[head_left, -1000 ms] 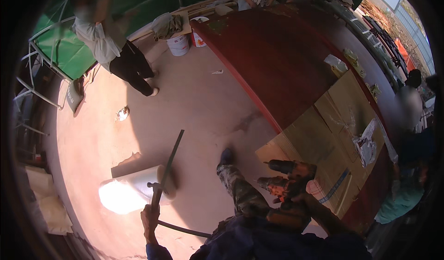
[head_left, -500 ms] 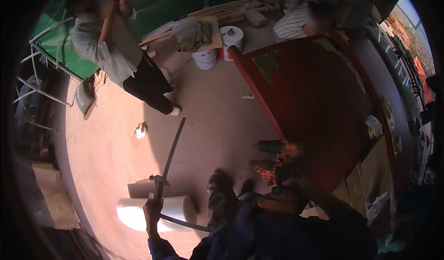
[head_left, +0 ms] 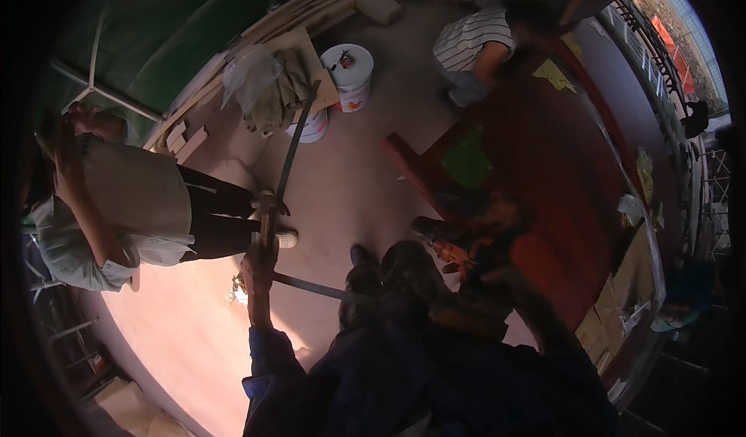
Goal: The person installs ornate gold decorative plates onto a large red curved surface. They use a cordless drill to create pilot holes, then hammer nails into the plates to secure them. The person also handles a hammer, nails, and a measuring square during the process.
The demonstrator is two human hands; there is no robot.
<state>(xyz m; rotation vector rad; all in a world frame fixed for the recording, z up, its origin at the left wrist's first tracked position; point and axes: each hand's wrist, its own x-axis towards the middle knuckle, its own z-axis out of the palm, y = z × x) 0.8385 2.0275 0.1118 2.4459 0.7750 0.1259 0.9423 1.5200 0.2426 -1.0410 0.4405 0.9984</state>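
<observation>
Head view: gripping hammer (head_left: 268, 221) and L-shaped flat bar (head_left: 292, 157) (corner hidden) in left hand (head_left: 258, 266), orange power drill (head_left: 447, 252) in dimly lit right hand (head_left: 495, 270).

Passage: smooth pinkish floor (head_left: 342, 188), centre of frame. Obstacles: long flat dark strip (head_left: 298, 139), left of centre; pale-shirted person (head_left: 132, 196), left; broad dark-red panel (head_left: 567, 211), right.

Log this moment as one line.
left hand: grips hammer and dark strip | right hand: holds orange-black drills | ahead: white bucket, person in striped top | right side: dark-red panel
</observation>
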